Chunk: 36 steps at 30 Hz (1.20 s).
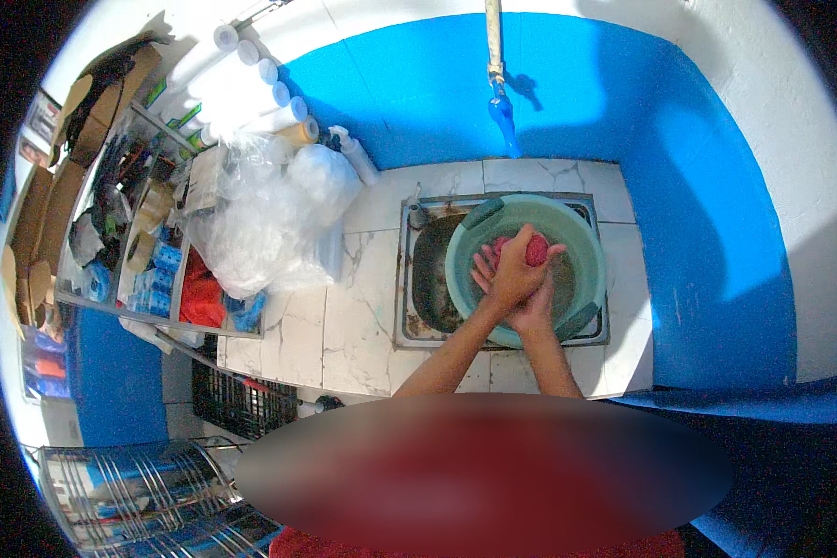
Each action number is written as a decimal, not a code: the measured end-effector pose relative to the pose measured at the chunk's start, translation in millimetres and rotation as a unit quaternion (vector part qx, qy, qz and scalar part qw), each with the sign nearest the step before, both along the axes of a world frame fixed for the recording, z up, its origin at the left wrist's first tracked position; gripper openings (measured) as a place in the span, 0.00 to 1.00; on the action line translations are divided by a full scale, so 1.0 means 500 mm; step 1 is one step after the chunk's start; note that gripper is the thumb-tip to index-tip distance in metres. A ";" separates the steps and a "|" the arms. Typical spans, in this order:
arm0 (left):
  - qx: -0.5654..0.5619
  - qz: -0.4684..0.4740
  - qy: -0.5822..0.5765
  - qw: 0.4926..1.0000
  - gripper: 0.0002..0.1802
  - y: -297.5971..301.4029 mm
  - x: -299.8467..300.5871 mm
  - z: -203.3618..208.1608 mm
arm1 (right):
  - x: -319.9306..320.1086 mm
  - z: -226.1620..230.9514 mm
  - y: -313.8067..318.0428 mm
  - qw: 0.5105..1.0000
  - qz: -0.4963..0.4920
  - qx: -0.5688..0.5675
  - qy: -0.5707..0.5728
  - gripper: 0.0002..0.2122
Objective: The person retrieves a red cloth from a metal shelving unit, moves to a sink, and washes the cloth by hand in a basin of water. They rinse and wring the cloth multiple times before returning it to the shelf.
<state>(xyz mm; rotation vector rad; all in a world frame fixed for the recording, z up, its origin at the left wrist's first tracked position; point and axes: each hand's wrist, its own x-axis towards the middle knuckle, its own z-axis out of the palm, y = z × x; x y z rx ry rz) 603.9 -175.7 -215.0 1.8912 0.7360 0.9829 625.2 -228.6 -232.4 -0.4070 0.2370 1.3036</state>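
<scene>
Both my hands meet over a round green plastic basin (pixel 581 228) set on the sink. My left hand (pixel 519 272) lies on top, closed on a small red, bumpy-looking bundle (pixel 537 249), perhaps bunched cloth or mesh. Underneath, my right hand (pixel 535 307) cups it, its thumb at the right and several fingertips showing on the left. The bundle is pressed between the two hands, and much of it is hidden by them. Murky water seems to lie in the basin below.
The basin covers much of a stained metal sink (pixel 434 279) in a tiled counter (pixel 358 321). Above hangs a blue tap (pixel 502 116). Clear plastic bags (pixel 270 219), a spray bottle (pixel 353 153) and a divided bin (pixel 149 251) of packets stand left. A black crate (pixel 237 400) sits lower left.
</scene>
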 end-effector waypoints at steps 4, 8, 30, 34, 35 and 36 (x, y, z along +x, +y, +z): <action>0.106 0.026 0.027 0.994 0.21 0.022 0.008 0.008 | 0.031 -0.050 0.055 0.993 -0.042 0.075 -0.080 0.22; 0.023 0.070 -0.093 0.993 0.17 0.024 0.022 0.018 | 0.091 -0.091 0.099 0.977 -0.081 0.064 -0.186 0.17; -0.324 -0.474 0.266 0.774 0.12 0.096 -0.042 -0.031 | 0.023 -0.073 -0.058 -0.039 0.019 0.251 -0.967 0.10; -0.039 -0.465 0.395 0.791 0.14 0.088 -0.008 -0.054 | 0.012 -0.222 -0.018 -0.079 -0.009 0.172 -0.982 0.13; -0.021 -0.449 0.424 0.786 0.15 0.087 0.000 -0.064 | 0.011 -0.248 -0.004 0.024 -0.020 0.165 -0.986 0.14; -0.001 -0.437 0.453 0.777 0.17 0.088 0.005 -0.073 | 0.010 -0.263 0.005 0.127 -0.034 0.156 -0.979 0.15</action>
